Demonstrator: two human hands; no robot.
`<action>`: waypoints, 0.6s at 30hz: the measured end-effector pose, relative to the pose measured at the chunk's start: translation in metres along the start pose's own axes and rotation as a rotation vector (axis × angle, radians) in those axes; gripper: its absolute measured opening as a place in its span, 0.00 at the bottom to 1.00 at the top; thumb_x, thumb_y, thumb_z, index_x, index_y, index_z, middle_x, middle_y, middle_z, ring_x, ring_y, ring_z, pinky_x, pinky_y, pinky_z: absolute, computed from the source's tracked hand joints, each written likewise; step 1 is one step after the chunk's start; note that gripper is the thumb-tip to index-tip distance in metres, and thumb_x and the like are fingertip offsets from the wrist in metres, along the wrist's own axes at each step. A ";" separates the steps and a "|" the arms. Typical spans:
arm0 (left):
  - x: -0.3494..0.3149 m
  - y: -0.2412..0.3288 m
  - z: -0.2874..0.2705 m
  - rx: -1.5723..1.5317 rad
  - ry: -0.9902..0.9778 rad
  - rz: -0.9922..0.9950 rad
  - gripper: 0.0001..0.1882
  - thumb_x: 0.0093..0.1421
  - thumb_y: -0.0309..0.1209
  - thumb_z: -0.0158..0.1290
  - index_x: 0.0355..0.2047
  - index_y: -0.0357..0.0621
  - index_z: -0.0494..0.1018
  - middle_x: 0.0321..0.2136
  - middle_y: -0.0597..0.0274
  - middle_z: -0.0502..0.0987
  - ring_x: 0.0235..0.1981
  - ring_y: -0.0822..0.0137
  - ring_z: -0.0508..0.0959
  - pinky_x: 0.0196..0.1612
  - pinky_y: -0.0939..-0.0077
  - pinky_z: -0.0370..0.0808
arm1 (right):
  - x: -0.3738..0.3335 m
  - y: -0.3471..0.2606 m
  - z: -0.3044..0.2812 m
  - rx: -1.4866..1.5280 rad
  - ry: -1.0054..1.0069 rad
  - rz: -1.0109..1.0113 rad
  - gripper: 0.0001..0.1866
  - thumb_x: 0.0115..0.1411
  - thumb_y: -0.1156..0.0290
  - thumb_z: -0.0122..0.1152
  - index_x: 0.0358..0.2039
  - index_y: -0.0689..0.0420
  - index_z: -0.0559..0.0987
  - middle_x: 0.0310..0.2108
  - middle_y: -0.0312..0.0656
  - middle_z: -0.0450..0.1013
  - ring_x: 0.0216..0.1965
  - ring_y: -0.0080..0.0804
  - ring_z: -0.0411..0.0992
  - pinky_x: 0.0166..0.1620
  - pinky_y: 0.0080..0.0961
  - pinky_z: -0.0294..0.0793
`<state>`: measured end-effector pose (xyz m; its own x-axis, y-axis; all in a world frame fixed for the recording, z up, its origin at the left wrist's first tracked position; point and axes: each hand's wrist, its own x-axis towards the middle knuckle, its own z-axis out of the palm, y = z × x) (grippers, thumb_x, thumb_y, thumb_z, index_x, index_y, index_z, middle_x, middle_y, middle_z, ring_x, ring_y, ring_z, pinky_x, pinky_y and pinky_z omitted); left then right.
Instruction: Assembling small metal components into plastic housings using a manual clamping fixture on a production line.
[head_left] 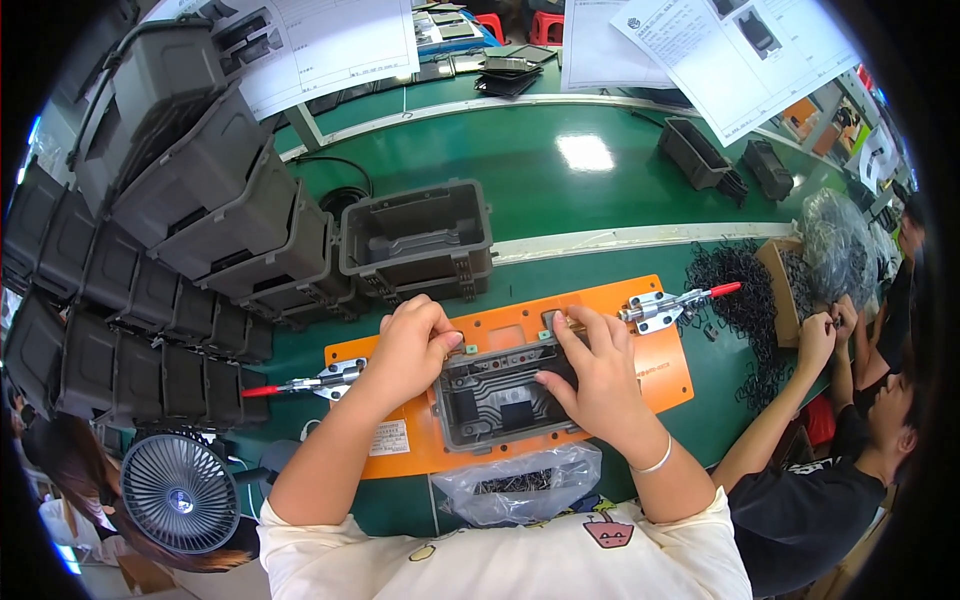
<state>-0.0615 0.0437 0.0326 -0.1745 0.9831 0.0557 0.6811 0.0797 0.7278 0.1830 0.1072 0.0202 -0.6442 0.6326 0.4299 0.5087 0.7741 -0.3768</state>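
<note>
A dark grey plastic box sits open side up on an orange fixture plate in front of me. My left hand is at the box's back left corner, thumb and fingertips pinched together beside a small green block. Whatever lies in that pinch is too small to make out. Over the back right corner reaches my right hand, its index fingertip at a small dark part by the rim, its thumb spread above the box's inside. Red-handled toggle clamps stand at the plate's left and right.
Stacked grey boxes rise at the left, with another open box behind the plate. Small black parts lie heaped at the right by a carton. A bag of parts, a fan and a co-worker are near.
</note>
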 end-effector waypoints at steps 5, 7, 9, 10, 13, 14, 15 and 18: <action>0.004 0.004 -0.001 0.247 -0.034 0.042 0.05 0.54 0.26 0.56 0.24 0.42 0.70 0.31 0.59 0.69 0.42 0.57 0.69 0.45 0.61 0.61 | 0.001 -0.002 -0.002 -0.024 -0.012 -0.008 0.35 0.44 0.65 0.71 0.52 0.64 0.71 0.52 0.50 0.64 0.50 0.49 0.62 0.52 0.42 0.61; 0.001 0.008 0.000 0.282 -0.032 0.071 0.04 0.55 0.26 0.55 0.26 0.43 0.71 0.32 0.59 0.68 0.42 0.57 0.68 0.46 0.61 0.61 | 0.000 -0.003 -0.003 -0.048 -0.019 -0.007 0.35 0.44 0.65 0.71 0.52 0.64 0.71 0.52 0.49 0.64 0.50 0.49 0.62 0.52 0.42 0.61; -0.003 0.013 0.001 0.320 -0.027 0.097 0.03 0.55 0.27 0.55 0.27 0.44 0.71 0.34 0.59 0.68 0.43 0.56 0.68 0.46 0.61 0.61 | -0.001 -0.004 -0.002 -0.092 -0.035 -0.007 0.35 0.44 0.64 0.71 0.53 0.63 0.71 0.52 0.49 0.63 0.50 0.48 0.61 0.51 0.43 0.61; -0.006 0.016 0.003 0.379 -0.014 0.107 0.04 0.56 0.27 0.55 0.30 0.44 0.71 0.36 0.57 0.68 0.44 0.56 0.68 0.47 0.60 0.61 | -0.001 -0.005 -0.002 -0.092 -0.034 -0.006 0.35 0.44 0.64 0.71 0.53 0.63 0.71 0.52 0.49 0.63 0.50 0.48 0.61 0.51 0.43 0.61; -0.015 0.009 0.012 0.391 0.069 0.109 0.09 0.57 0.28 0.53 0.38 0.42 0.69 0.41 0.54 0.67 0.46 0.54 0.67 0.49 0.59 0.60 | -0.001 -0.006 -0.002 -0.101 -0.043 -0.008 0.36 0.44 0.64 0.71 0.53 0.63 0.71 0.52 0.49 0.63 0.51 0.48 0.61 0.51 0.43 0.61; -0.017 0.005 0.014 0.344 0.133 0.101 0.12 0.58 0.28 0.53 0.41 0.40 0.68 0.43 0.52 0.67 0.47 0.53 0.67 0.50 0.58 0.60 | -0.003 -0.005 -0.002 -0.092 -0.035 -0.012 0.36 0.44 0.64 0.71 0.53 0.63 0.71 0.52 0.49 0.63 0.51 0.48 0.61 0.51 0.43 0.61; -0.018 0.005 0.011 0.332 0.051 0.025 0.16 0.61 0.32 0.49 0.46 0.35 0.65 0.45 0.50 0.68 0.50 0.50 0.68 0.54 0.53 0.59 | -0.003 -0.004 -0.001 -0.082 -0.026 -0.016 0.35 0.44 0.64 0.71 0.53 0.63 0.71 0.52 0.49 0.63 0.51 0.48 0.61 0.51 0.43 0.61; -0.020 0.001 0.015 0.444 0.001 0.044 0.17 0.65 0.38 0.43 0.47 0.37 0.64 0.43 0.49 0.71 0.51 0.49 0.69 0.60 0.45 0.55 | -0.004 0.000 0.001 -0.025 -0.006 -0.002 0.35 0.44 0.64 0.71 0.53 0.62 0.71 0.53 0.49 0.63 0.51 0.49 0.61 0.51 0.42 0.62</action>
<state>-0.0471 0.0264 0.0218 -0.1388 0.9870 0.0805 0.9272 0.1009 0.3606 0.1849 0.1047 0.0180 -0.6485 0.6310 0.4258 0.5216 0.7757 -0.3551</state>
